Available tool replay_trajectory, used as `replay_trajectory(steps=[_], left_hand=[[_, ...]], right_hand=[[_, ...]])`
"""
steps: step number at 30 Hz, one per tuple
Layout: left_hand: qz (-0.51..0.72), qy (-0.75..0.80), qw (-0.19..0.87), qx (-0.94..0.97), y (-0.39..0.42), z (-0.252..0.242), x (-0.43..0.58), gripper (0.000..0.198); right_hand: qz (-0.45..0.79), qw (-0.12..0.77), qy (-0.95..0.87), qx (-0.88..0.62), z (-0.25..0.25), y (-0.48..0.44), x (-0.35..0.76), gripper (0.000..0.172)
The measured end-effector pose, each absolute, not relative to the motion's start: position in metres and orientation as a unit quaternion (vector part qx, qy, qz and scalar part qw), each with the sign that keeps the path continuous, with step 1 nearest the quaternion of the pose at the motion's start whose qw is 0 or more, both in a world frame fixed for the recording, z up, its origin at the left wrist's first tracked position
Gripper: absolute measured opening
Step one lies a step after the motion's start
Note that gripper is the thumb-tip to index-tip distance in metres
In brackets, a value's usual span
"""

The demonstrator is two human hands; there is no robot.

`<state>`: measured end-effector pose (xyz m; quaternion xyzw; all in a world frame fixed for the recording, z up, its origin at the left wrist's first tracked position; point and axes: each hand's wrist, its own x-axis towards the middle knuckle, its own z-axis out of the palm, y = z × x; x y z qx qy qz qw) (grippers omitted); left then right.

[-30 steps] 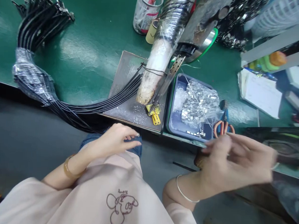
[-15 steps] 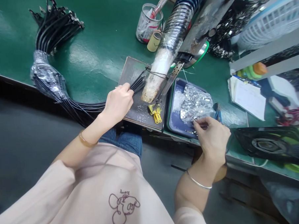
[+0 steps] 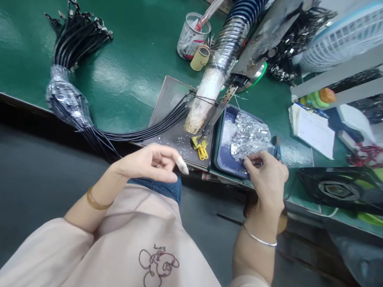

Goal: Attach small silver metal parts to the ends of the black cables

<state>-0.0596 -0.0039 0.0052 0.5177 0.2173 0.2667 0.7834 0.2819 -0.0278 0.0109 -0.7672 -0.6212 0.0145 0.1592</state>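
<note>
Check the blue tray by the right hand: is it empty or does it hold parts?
It holds parts. The blue tray contains a heap of small shiny metal pieces, and the right hand has its fingertips at the heap's near edge.

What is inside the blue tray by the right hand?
The blue tray holds a clear plastic bag of small silver metal clips. The right hand reaches in at its near edge. The bag hides most of the tray floor.

— What is the room like?
— There is a big green table [image 3: 125,74], shiny where the light hits it. The floor [image 3: 31,176] below is dark grey. A white fan [image 3: 345,35] sits far right.
</note>
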Motion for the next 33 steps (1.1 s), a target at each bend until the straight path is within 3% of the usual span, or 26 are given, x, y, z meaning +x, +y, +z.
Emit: replay_trajectory(steps=[4, 8, 12, 14, 16, 20, 25, 29, 33], left_hand=[[0.194, 0.153, 0.84, 0.483, -0.012, 0.001, -0.039, 0.018], [0.31, 0.288, 0.807, 0.411, -0.014, -0.008, -0.021, 0.018], [0.401, 0.36, 0.766, 0.349, -0.012, -0.011, -0.015, 0.02], [0.401, 0.361, 0.764, 0.355, -0.012, -0.008, -0.014, 0.018], [0.396, 0.361, 0.757, 0.374, -0.013, -0.004, -0.013, 0.016], [0.396, 0.361, 0.732, 0.422, -0.017, 0.0, -0.009, 0.012], [0.41, 0.36, 0.684, 0.484, -0.02, -0.003, -0.005, 0.009], [0.439, 0.363, 0.641, 0.514, -0.021, -0.003, -0.002, 0.013], [0.455, 0.395, 0.531, 0.596, -0.022, -0.004, -0.001, 0.015]], right_hand=[[0.042, 0.171, -0.588, -0.79, 0.014, -0.03, 0.278, 0.016], [-0.007, 0.209, -0.556, -0.805, 0.018, -0.044, 0.273, 0.017], [0.022, 0.404, -0.515, -0.756, 0.022, -0.06, 0.25, 0.02], [0.092, 0.529, -0.494, -0.684, 0.023, -0.065, 0.227, 0.026], [0.173, 0.59, -0.5, -0.61, 0.021, -0.068, 0.199, 0.027], [0.297, 0.614, -0.505, -0.529, 0.008, -0.061, 0.153, 0.017], [0.325, 0.633, -0.489, -0.504, -0.01, -0.048, 0.134, 0.016], [0.278, 0.623, -0.512, -0.521, -0.013, -0.052, 0.135, 0.015], [0.103, 0.554, -0.611, -0.556, -0.011, -0.061, 0.138, 0.01]])
